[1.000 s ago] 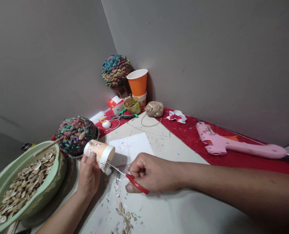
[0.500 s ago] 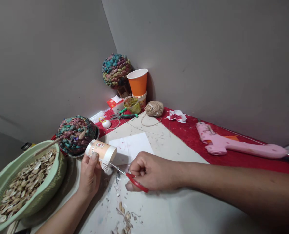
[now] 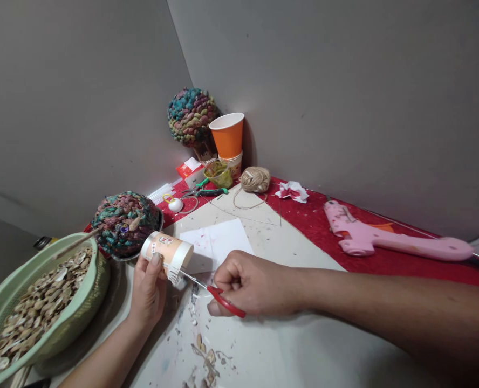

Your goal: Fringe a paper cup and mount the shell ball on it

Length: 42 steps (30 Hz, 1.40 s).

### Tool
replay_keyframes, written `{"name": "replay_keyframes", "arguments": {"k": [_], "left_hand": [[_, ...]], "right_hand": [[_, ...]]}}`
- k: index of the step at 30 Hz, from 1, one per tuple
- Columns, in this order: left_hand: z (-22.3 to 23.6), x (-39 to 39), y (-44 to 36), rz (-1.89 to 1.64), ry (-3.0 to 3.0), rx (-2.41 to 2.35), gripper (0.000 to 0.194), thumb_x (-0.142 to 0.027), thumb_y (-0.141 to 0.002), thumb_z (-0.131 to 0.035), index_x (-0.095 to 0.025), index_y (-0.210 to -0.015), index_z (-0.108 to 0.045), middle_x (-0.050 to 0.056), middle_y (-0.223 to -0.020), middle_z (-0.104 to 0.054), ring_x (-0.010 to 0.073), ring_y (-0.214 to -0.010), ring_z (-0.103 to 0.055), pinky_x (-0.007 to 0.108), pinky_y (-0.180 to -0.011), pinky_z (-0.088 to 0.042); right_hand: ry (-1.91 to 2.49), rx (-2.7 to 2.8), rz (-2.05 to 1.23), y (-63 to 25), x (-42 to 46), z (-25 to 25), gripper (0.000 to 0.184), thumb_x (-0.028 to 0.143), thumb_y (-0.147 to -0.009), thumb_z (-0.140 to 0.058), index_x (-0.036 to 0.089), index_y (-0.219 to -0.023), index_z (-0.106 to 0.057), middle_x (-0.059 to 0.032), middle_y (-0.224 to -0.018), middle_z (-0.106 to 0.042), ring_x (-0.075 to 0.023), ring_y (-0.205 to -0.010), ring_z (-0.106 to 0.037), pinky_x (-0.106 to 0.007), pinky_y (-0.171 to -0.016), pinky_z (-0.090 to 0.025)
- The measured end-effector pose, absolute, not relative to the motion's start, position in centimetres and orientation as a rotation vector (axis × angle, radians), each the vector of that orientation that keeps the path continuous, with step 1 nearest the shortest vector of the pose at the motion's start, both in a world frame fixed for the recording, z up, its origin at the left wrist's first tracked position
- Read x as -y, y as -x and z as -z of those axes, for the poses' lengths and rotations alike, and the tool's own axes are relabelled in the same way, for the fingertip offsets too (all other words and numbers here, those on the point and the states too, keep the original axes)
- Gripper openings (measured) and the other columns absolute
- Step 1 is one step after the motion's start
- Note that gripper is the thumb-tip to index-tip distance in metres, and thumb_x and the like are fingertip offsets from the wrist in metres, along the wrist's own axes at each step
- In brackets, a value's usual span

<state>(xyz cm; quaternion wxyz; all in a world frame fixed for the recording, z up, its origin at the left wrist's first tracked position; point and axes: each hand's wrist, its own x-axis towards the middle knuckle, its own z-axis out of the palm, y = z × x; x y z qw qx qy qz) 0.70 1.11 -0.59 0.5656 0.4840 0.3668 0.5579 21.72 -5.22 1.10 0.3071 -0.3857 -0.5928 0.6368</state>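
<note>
My left hand (image 3: 148, 288) grips a peach-and-white paper cup (image 3: 169, 250), tilted on its side with one end facing right. A fringe of narrow cut strips (image 3: 173, 275) bends outward along the lower part of that end. Closed around red-handled scissors (image 3: 226, 303) is my right hand (image 3: 251, 285); the blades reach to the cup's edge beside the strips. Whether the blade tips are apart is too small to make out. Just behind the cup rests a ball covered in multicoloured shells (image 3: 124, 221).
A green basket (image 3: 96, 269) of shells stands at left. At the back are a shell-covered tree (image 3: 193, 118), orange cup (image 3: 227, 134), pliers (image 3: 213, 192), twine ball (image 3: 255, 179) and crumpled tissue (image 3: 292, 192). A pink glue gun (image 3: 405, 245) lies right; white paper (image 3: 219, 240) lies mid-table.
Both hands, the cup and the scissors stay in nearly the same place. The whole view has shifted very slightly.
</note>
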Motion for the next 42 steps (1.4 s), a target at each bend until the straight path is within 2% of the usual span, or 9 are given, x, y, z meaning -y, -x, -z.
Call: {"name": "replay_keyframes", "arguments": {"k": [5, 9, 16, 27, 30, 36, 42], "left_hand": [[0.60, -1.13, -0.66, -1.310, -1.143, -0.860, 0.043, -0.044, -0.073, -0.083, -0.018, -0.105, -0.070, 0.000, -0.080, -0.071, 0.0143, -0.064, -0.064, 0.024, -0.063, -0.050], [0.59, -1.10, -0.65, -1.308, -1.159, -0.846, 0.048, -0.044, -0.074, -0.082, -0.018, -0.112, -0.070, 0.002, -0.084, -0.073, 0.0151, -0.067, -0.066, 0.024, -0.064, -0.052], [0.27, -0.92, -0.80, -1.314, -1.155, -0.870, 0.054, -0.045, -0.071, -0.084, -0.018, -0.116, -0.069, 0.007, -0.098, -0.076, 0.0212, -0.084, -0.071, 0.030, -0.076, -0.056], [0.15, -0.94, -0.76, -1.326, -1.175, -0.900, 0.058, -0.046, -0.070, -0.084, -0.018, -0.120, -0.068, 0.008, -0.102, -0.077, 0.0268, -0.097, -0.072, 0.034, -0.085, -0.056], [0.16, -1.01, -0.64, -1.325, -1.166, -0.893, 0.061, -0.046, -0.070, -0.084, -0.019, -0.122, -0.067, 0.009, -0.105, -0.077, 0.0274, -0.100, -0.071, 0.034, -0.087, -0.056], [0.41, -1.06, -0.33, -1.315, -1.221, -0.859, 0.060, -0.044, -0.069, -0.085, -0.019, -0.121, -0.068, 0.008, -0.103, -0.077, 0.0272, -0.094, -0.073, 0.034, -0.083, -0.057], [0.42, -1.16, 0.12, -1.308, -1.264, -0.810, 0.063, -0.042, -0.071, -0.083, -0.019, -0.126, -0.065, 0.009, -0.104, -0.076, 0.0284, -0.097, -0.072, 0.034, -0.084, -0.058]], "right_hand": [[0.999, 1.554, -1.676, -21.77, 5.19, -0.95, 0.049, 0.023, -0.073, -0.073, 0.018, -0.046, -0.032, 0.0110, -0.045, -0.026, -0.0034, -0.047, -0.023, -0.021, -0.046, -0.019], [0.981, 1.556, -1.678, -21.85, 5.22, -0.90, 0.047, 0.017, -0.073, -0.072, 0.017, -0.045, -0.034, 0.0109, -0.045, -0.028, -0.0032, -0.047, -0.024, -0.021, -0.046, -0.019], [0.973, 1.526, -1.699, -21.84, 5.36, -0.96, 0.051, 0.017, -0.072, -0.075, 0.017, -0.045, -0.032, 0.0117, -0.043, -0.026, -0.0027, -0.046, -0.022, -0.021, -0.045, -0.018], [0.917, 1.531, -1.722, -21.83, 5.37, -1.16, 0.050, 0.010, -0.075, -0.071, 0.016, -0.044, -0.032, 0.0125, -0.042, -0.027, -0.0014, -0.044, -0.023, -0.019, -0.046, -0.022], [0.912, 1.510, -1.759, -21.98, 5.27, -1.20, 0.051, 0.017, -0.073, -0.076, 0.016, -0.044, -0.034, 0.0122, -0.042, -0.028, -0.0016, -0.044, -0.023, -0.020, -0.045, -0.020], [0.855, 1.476, -1.854, -22.27, 5.15, -1.25, 0.063, 0.050, -0.060, -0.087, 0.017, -0.044, -0.036, 0.0121, -0.042, -0.029, -0.0017, -0.043, -0.022, -0.022, -0.043, -0.016], [0.882, 1.470, -1.862, -22.18, 5.32, -1.59, 0.062, 0.054, -0.057, -0.087, 0.017, -0.044, -0.040, 0.0118, -0.041, -0.031, -0.0019, -0.043, -0.024, -0.022, -0.043, -0.017]]}}
